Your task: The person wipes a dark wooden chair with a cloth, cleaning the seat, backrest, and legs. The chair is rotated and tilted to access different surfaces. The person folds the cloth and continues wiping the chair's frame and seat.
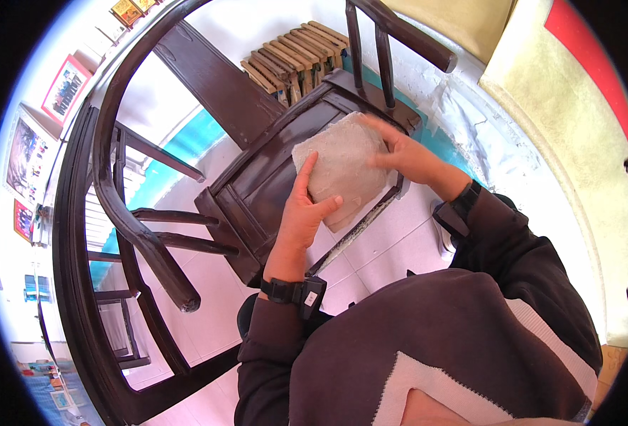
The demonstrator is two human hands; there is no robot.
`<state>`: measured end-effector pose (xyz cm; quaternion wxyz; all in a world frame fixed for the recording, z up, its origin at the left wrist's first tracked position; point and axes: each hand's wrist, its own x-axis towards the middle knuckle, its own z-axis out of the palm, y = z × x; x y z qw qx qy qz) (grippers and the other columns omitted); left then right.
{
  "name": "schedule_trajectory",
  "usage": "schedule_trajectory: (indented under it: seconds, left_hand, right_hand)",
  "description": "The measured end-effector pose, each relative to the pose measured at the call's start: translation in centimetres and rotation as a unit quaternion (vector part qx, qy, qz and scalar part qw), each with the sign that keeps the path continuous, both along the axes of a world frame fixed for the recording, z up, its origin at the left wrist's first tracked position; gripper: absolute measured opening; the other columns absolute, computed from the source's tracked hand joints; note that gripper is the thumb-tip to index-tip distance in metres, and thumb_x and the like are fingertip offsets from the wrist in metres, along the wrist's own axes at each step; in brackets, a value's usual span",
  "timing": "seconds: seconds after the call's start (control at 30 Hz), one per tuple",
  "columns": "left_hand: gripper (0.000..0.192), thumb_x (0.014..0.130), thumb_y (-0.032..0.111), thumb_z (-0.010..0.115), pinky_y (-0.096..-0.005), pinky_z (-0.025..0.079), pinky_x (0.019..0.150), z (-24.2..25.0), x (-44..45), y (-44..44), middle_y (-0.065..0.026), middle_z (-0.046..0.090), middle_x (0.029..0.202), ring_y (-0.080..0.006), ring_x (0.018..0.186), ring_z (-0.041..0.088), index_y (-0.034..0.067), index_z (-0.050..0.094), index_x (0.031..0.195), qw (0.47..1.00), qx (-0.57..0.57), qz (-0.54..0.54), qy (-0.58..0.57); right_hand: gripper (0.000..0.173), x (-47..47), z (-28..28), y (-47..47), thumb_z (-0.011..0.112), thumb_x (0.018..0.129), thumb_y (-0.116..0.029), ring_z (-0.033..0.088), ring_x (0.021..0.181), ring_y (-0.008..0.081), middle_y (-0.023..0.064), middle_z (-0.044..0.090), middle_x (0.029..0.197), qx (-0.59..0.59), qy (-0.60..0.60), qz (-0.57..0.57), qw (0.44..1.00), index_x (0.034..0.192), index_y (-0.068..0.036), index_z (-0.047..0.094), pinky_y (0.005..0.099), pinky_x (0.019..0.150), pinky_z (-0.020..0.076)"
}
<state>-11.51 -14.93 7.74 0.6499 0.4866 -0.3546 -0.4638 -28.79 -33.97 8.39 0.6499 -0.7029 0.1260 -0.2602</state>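
A beige cloth folded into a thick, roughly square pad is held up over the dark wooden seat of an armchair. My left hand grips its near left side, with the thumb and index finger on the upper face and the other fingers hidden. At the pad's right edge, my right hand has its thumb and fingers spread on the cloth; the fingertips are blurred. Both wrists wear black straps, each with a small box.
The chair's curved armrest arches along the left. Its other arm juts out at the upper right. Behind the chair stands a row of folded wooden-slat stools. Pale floor tiles show below, and framed pictures hang on the left.
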Motion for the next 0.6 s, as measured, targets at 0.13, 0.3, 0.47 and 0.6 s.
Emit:
schedule_trajectory:
  seconds: [0.13,0.3,0.47,0.6]
  left_hand:
    - [0.063,0.078,0.008,0.078,-0.038,0.038,0.114,0.2,0.7,0.4,-0.0178,0.046,0.152,-0.0299,0.139,0.047,0.008,0.058,0.139,0.924,0.135,0.101,-0.343]
    - [0.033,0.077,0.018,0.079,-0.0412,0.05,0.099,0.3,1.4,0.4,-0.0185,0.05,0.145,-0.035,0.123,0.057,0.002,0.07,0.105,0.809,0.053,0.206,-0.547]
    - [0.035,0.096,0.027,0.067,-0.0317,0.05,0.087,0.8,2.4,0.9,-0.0152,0.069,0.106,-0.023,0.099,0.066,0.001,0.059,0.117,0.979,0.097,0.115,-0.137]
    - [0.034,0.095,0.027,0.069,-0.0347,0.052,0.085,1.0,1.7,0.8,-0.0176,0.068,0.106,-0.0269,0.1,0.067,0.001,0.06,0.115,0.923,0.117,0.214,-0.298]
  right_hand:
    - [0.05,-0.3,-0.1,0.0,0.076,0.088,-0.022,0.055,0.123,0.0163,0.0094,0.06,0.138,-0.093,0.077,0.025,0.992,0.134,-0.007,0.063,0.0327,0.105,0.0451]
    - [0.03,-0.3,-0.5,-1.0,0.068,0.098,-0.026,0.059,0.113,0.013,0.0059,0.063,0.126,-0.084,0.229,0.007,0.97,0.118,-0.004,0.071,0.0287,0.1,0.0458]
    - [0.035,0.1,-0.5,-1.5,0.058,0.105,-0.032,0.062,0.102,0.0134,0.003,0.067,0.107,-0.113,0.129,-0.048,0.984,0.114,0.0,0.07,0.0262,0.094,0.0475]
    - [0.04,0.3,0.3,0.1,0.051,0.108,-0.036,0.064,0.103,0.0129,0.0037,0.067,0.095,0.025,0.141,-0.046,0.989,0.112,-0.002,0.07,0.0277,0.091,0.0504]
